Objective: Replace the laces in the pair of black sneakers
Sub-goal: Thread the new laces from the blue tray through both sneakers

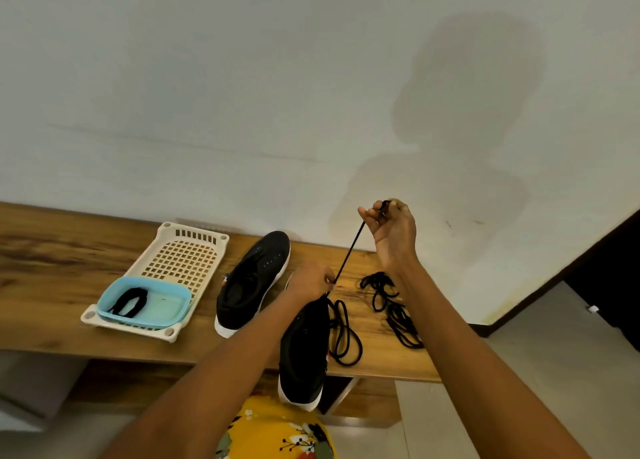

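Two black sneakers with white soles are on a wooden table (52, 285). The far sneaker (251, 282) lies unlaced beside a tray. The near sneaker (304, 347) overhangs the table's front edge. My left hand (311, 282) grips its front part, fingers at an eyelet. My right hand (391, 228) is raised above the table and pinches the end of a black lace (349, 250), which runs taut down to the near sneaker. The rest of that lace loops on the table at the sneaker's right (346, 334). Another black lace (391, 306) lies bunched further right.
A cream perforated tray (180, 261) sits at the left, holding a light blue tub (149, 302) with a folded black lace (128, 301) inside. A white wall rises directly behind the table. The table's right end is near a dark doorway (609, 275).
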### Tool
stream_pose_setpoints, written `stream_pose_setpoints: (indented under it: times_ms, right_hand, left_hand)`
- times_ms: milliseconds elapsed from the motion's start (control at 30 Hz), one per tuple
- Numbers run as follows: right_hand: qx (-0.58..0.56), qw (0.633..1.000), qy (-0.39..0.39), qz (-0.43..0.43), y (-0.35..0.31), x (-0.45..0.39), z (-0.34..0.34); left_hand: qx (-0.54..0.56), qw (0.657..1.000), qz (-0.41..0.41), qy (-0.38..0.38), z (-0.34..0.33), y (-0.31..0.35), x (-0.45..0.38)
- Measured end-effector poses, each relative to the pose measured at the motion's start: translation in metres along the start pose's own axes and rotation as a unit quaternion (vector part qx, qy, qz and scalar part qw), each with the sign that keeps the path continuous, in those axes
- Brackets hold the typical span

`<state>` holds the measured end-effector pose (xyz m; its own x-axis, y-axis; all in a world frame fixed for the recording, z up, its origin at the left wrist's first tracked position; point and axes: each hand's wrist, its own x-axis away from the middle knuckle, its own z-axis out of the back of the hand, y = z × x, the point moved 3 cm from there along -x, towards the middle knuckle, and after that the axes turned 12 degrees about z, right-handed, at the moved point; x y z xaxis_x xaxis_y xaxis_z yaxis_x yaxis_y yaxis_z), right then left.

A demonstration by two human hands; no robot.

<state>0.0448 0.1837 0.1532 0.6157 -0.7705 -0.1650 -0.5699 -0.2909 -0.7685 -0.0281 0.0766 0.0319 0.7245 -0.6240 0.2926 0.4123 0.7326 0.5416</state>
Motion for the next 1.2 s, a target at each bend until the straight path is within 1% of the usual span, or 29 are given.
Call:
stream_pose_setpoints:
  times_ms: [67,100,133,167,200,233,267,300,333,367,400,467,533,567,633,667,767,867,933,967,1033,1100,1133,1200]
  right_hand:
    - [-0.02,1.0,0.003,0.015,-0.009,0.0,-0.006]
    - [0.001,1.0,0.0,0.018,-0.011,0.001,-0.007]
    - [0.047,0.999,-0.007,0.018,-0.008,0.004,-0.004]
    - [0.138,0.99,-0.015,0.021,-0.003,0.006,0.003]
    - [0.267,0.962,-0.038,0.027,0.005,0.008,0.012]
    - [0.407,0.909,-0.085,0.027,0.015,0.012,0.021]
    - [0.514,0.844,-0.156,0.003,0.028,0.02,0.028]
    - [0.584,0.779,-0.226,-0.034,0.044,0.03,0.034]
    - [0.621,0.731,-0.275,-0.066,0.056,0.041,0.036]
    - [0.629,0.716,-0.291,-0.083,0.065,0.051,0.035]
    - [0.615,0.73,-0.286,-0.085,0.069,0.059,0.031]
    - [0.565,0.789,-0.236,-0.055,0.066,0.059,0.019]
    - [0.53,0.826,-0.193,-0.012,0.049,0.048,0.006]
    - [0.518,0.837,-0.177,0.01,0.037,0.04,0.001]
    - [0.494,0.853,-0.162,0.041,0.012,0.026,-0.006]
    - [0.486,0.857,-0.162,0.051,0.003,0.019,-0.008]
    - [0.493,0.852,-0.169,0.053,-0.007,0.012,-0.006]
    - [0.512,0.848,-0.134,0.037,0.001,0.017,0.003]
    - [0.543,0.832,-0.109,-0.007,0.018,0.019,0.018]
    - [0.566,0.817,-0.105,-0.034,0.029,0.02,0.026]
    - [0.595,0.794,-0.089,-0.086,0.05,0.025,0.044]
    - [0.588,0.798,-0.06,-0.118,0.063,0.036,0.058]
    - [0.58,0.804,-0.055,-0.122,0.067,0.042,0.062]
    - [0.564,0.813,-0.06,-0.131,0.076,0.052,0.069]
  left_hand:
    - [0.023,0.999,0.011,0.022,-0.002,-0.001,-0.001]
    - [0.054,0.998,0.02,0.036,0.001,-0.001,-0.002]
    - [0.096,0.994,0.029,0.051,0.007,0.002,-0.001]
    - [0.141,0.987,0.039,0.069,0.015,0.005,0.0]
    - [0.177,0.979,0.042,0.095,0.028,0.011,0.001]
    - [0.198,0.971,0.032,0.128,0.041,0.02,0.003]
    - [0.217,0.964,0.018,0.152,0.055,0.029,0.006]
    - [0.246,0.955,-0.001,0.167,0.069,0.039,0.01]
    - [0.283,0.945,-0.019,0.164,0.082,0.049,0.013]
    - [0.318,0.935,-0.034,0.153,0.091,0.056,0.016]
    - [0.347,0.926,-0.047,0.139,0.1,0.063,0.019]
    - [0.394,0.909,-0.068,0.118,0.11,0.067,0.023]
    - [0.423,0.896,-0.064,0.118,0.111,0.059,0.026]
    - [0.41,0.901,-0.049,0.129,0.106,0.049,0.025]
    - [0.357,0.923,0.005,0.144,0.09,0.022,0.024]
    - [0.341,0.929,0.033,0.139,0.079,0.007,0.023]
    - [0.278,0.951,0.089,0.1,0.046,-0.03,0.025]
    - [0.188,0.973,0.126,0.04,0.019,-0.05,0.027]
    - [0.149,0.978,0.148,-0.012,0.001,-0.057,0.028]
    - [0.129,0.979,0.152,-0.036,-0.007,-0.058,0.029]
    - [0.064,0.984,0.146,-0.073,-0.022,-0.059,0.03]
    - [-0.013,0.988,0.137,-0.075,-0.032,-0.057,0.031]
    - [-0.033,0.988,0.137,-0.057,-0.033,-0.056,0.031]
    - [-0.022,0.99,0.139,0.0,-0.033,-0.054,0.031]
